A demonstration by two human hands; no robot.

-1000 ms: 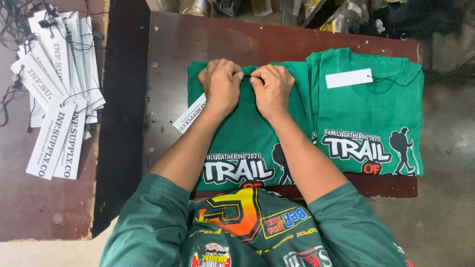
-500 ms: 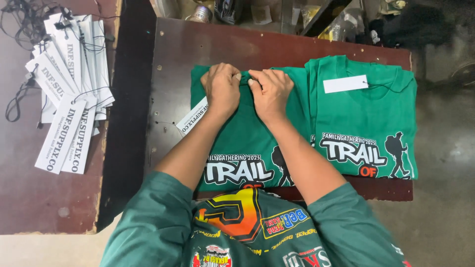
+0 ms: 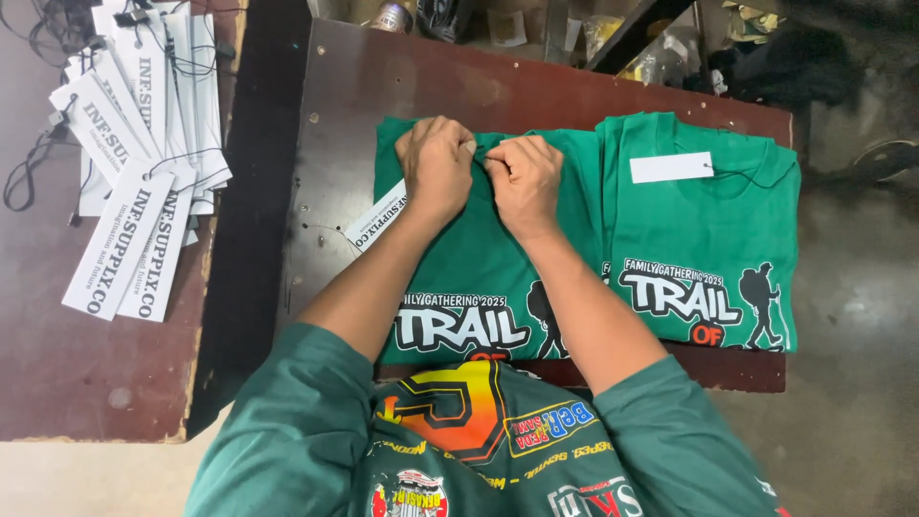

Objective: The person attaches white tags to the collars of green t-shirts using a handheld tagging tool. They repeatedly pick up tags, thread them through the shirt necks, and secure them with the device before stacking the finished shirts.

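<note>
The collar of the folded green shirt [image 3: 479, 258] is pinched by the closed fingers of the left hand [image 3: 436, 163] and right hand [image 3: 525, 177], side by side, with its white tag [image 3: 375, 220] lying nearer the left.

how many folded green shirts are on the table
2. One green shirt lies under the left hand and right hand, which pinch at its collar. A second green shirt lies just right of it, overlapping its edge, with a white tag. More may be stacked beneath.
</note>
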